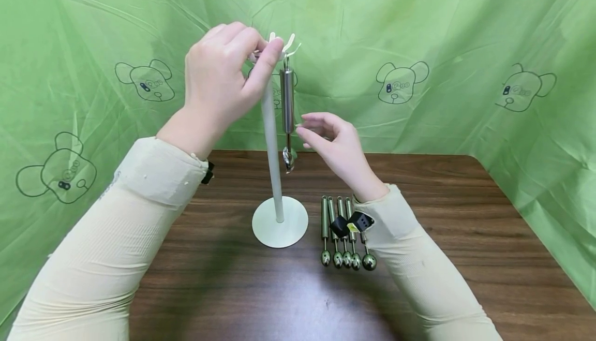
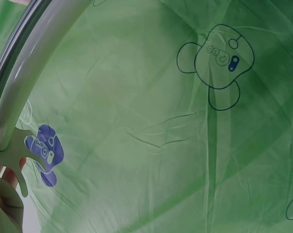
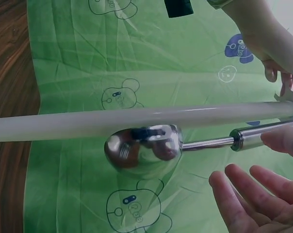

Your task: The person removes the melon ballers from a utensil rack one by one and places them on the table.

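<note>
My left hand (image 1: pixel 225 67) pinches the top of a white hook stand (image 1: pixel 271 149) between thumb and fingers. Several prongs (image 1: pixel 289 42) stick out past the fingertips; the hand hides the others. From one prong hangs a steel scoop (image 1: pixel 287 100) by its end loop, handle up and shiny rounded head (image 3: pixel 144 148) down. Just right of its handle is my right hand (image 1: pixel 337 142), thumb and fingers spread apart. In the right wrist view the thumb (image 3: pixel 284 141) overlaps the handle's edge; I cannot tell whether it touches.
Several similar steel scoops (image 1: pixel 325 222) lie side by side on the brown wooden table (image 1: pixel 223 289), partly behind my right wrist. The stand's round white base (image 1: pixel 279 235) rests to their left. A green printed cloth (image 1: pixel 340 15) encloses the table's back and sides.
</note>
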### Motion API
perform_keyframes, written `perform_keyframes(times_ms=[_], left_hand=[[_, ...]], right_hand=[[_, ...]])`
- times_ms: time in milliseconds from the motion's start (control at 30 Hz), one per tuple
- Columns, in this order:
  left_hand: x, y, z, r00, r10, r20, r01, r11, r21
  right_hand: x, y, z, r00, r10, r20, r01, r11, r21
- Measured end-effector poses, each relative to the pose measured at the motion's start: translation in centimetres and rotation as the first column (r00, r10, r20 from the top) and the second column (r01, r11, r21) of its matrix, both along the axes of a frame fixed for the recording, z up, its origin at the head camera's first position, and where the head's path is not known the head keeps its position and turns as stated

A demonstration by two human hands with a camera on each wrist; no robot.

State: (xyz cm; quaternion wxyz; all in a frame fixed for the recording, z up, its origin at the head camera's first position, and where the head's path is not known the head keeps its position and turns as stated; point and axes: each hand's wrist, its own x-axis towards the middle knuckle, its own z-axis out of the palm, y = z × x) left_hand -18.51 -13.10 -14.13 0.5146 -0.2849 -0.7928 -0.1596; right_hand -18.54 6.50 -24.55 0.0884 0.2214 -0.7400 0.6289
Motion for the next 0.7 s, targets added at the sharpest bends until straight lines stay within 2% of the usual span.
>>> perform_keyframes(times_ms=[367,700], left_hand=[[-0.1,0.1,0.0,1.0,-0.003,-0.005,0.003,1.0,-0.002],[-0.1,0.1,0.1,1.0,-0.005,-0.009,0.005,1.0,0.006]], right_hand=[[-0.7,-1.7,0.9,0.997,0.058,0.054,-0.058,0.998,0.013],[-0.8,-2.2,1.0,0.996,0.081,0.03,-0.08,0.997,-0.02]])
